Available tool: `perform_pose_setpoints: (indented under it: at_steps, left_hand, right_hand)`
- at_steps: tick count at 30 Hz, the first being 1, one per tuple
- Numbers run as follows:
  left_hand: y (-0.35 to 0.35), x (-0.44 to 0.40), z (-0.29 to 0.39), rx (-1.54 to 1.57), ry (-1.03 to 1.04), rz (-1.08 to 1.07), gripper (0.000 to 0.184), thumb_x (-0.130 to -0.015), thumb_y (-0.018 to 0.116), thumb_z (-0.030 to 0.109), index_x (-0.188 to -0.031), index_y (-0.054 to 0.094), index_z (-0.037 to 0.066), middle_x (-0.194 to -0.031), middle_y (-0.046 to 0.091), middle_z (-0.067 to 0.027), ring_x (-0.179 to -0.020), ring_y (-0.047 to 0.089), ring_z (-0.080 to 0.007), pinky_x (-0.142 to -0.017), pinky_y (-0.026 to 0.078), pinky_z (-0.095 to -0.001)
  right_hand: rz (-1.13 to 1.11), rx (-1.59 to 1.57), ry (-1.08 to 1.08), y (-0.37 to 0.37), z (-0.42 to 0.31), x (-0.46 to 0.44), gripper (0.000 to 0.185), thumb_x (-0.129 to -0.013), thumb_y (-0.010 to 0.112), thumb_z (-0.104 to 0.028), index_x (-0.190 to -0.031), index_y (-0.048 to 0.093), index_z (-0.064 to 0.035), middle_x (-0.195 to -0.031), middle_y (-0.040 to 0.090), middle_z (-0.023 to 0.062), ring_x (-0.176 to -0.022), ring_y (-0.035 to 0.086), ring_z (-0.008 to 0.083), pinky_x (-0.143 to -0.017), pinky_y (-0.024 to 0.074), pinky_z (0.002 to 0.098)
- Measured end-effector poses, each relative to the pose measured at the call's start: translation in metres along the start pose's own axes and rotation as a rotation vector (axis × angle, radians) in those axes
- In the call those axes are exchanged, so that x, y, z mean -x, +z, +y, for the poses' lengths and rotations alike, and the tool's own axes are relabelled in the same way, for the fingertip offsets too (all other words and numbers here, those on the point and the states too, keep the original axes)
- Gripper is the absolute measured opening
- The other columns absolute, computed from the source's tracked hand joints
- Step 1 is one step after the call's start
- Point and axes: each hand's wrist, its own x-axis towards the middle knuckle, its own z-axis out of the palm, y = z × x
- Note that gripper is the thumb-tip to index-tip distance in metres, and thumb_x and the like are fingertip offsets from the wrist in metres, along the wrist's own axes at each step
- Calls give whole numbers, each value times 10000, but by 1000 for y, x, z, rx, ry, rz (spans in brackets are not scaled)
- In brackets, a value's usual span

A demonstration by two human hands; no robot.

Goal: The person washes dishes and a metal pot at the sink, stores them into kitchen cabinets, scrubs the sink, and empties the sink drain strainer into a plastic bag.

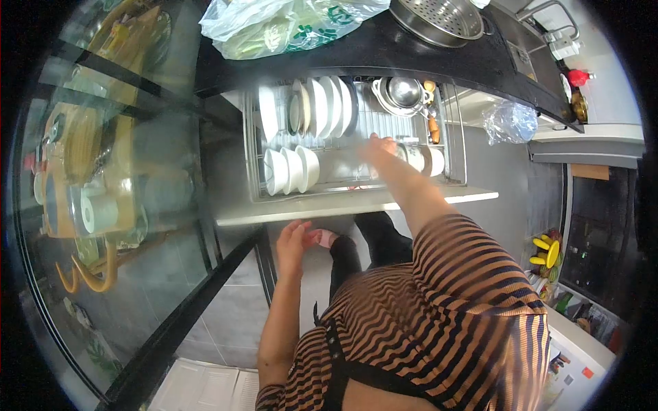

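Observation:
A pulled-out dish drawer (343,198) with a wire rack lies in front of me. My right hand (378,145) reaches into its middle, between the rows of dishes; its fingers are smeared by motion, so a hold cannot be made out. Just right of it are several cups (415,157), partly behind my forearm. White bowls (293,170) stand on edge at the front left, and plates (325,106) stand upright behind them. Metal bowls (403,92) sit at the back right. Below the drawer front, my left hand (295,238) hangs with loosely bent fingers, holding nothing.
Above the drawer runs a black countertop (356,55), bearing a plastic bag (281,31) and a steel steamer pot (442,20). A clear plastic bag (510,122) hangs at the right. A glass-fronted cabinet (123,171) stands along the left.

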Motion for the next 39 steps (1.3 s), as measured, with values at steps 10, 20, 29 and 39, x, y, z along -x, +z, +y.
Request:
perform_pose_setpoints:
  at_steps: [10,20,29,39]
  left_hand:
    - [15,-3,-7,-38,-151,33,370,-844,464,216,-1075,416,-69,-1003,526,-160,-797,584,-210,-631,473,-266]
    - [34,-26,-12,-141,-104,86,311,-860,436,230,-888,503,-72,-813,578,-128,-695,594,-191,-543,476,-260]
    - [31,-30,-18,-83,-80,114,305,-852,453,210,-864,506,-90,-781,572,-137,-651,592,-200,-523,490,-264]
    - [34,-25,-19,-61,-15,134,317,-850,469,201,-834,513,-113,-766,578,-157,-660,601,-205,-520,491,-257]
  right_hand:
    - [-42,-282,42,68,9,-29,753,-669,569,-446,-1254,278,-72,-1221,351,235,-1113,380,372,-888,359,424]
    - [-27,-214,-9,73,21,-47,809,-628,602,-458,-1245,292,-36,-1150,444,193,-1075,431,299,-846,389,390]
    - [133,-4,30,30,21,-28,492,-706,480,-423,-1036,545,-63,-1065,538,111,-958,520,292,-777,422,346]
    - [45,155,-149,62,26,-72,219,-730,557,-170,-927,616,-96,-1005,559,86,-940,539,221,-716,468,326]
